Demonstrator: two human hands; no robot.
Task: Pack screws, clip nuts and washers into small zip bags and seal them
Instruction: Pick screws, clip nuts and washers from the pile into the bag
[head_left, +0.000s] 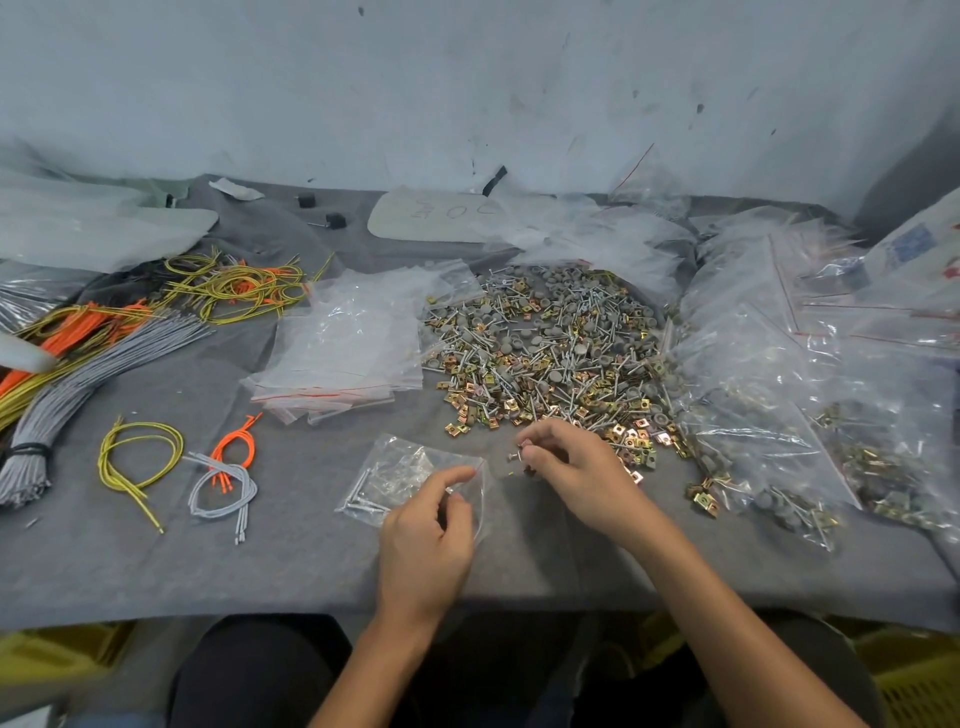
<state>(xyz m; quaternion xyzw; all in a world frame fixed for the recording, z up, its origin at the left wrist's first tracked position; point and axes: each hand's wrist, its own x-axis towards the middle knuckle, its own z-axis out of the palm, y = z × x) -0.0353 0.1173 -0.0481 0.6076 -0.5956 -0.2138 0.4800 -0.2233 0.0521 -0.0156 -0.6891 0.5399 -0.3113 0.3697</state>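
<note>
At the near edge of the grey cloth (260, 561), the zip bag (384, 478) lies flat with a few long screws already inside and its mouth turned toward the right. The left hand (426, 540) pinches the bag's open edge between thumb and forefinger, the other fingers curled under. The right hand (576, 478) hovers just beside that mouth, fingertips pressed together on a small screw (515, 456). Whether a clip nut or washer sits in the same pinch cannot be told. The likeliest slip is at the mouth: the film looks limp and the opening hardly shows. If the left pinch lets the lips close, the screw could catch the rim and drop onto the cloth. The loose pile (545, 343) reaches almost to the right hand, so a dropped piece would probably be lost among it, leaving the bag short. The screws inside lie loose and could slide out if the bag is lifted mouth-down before sealing
</note>
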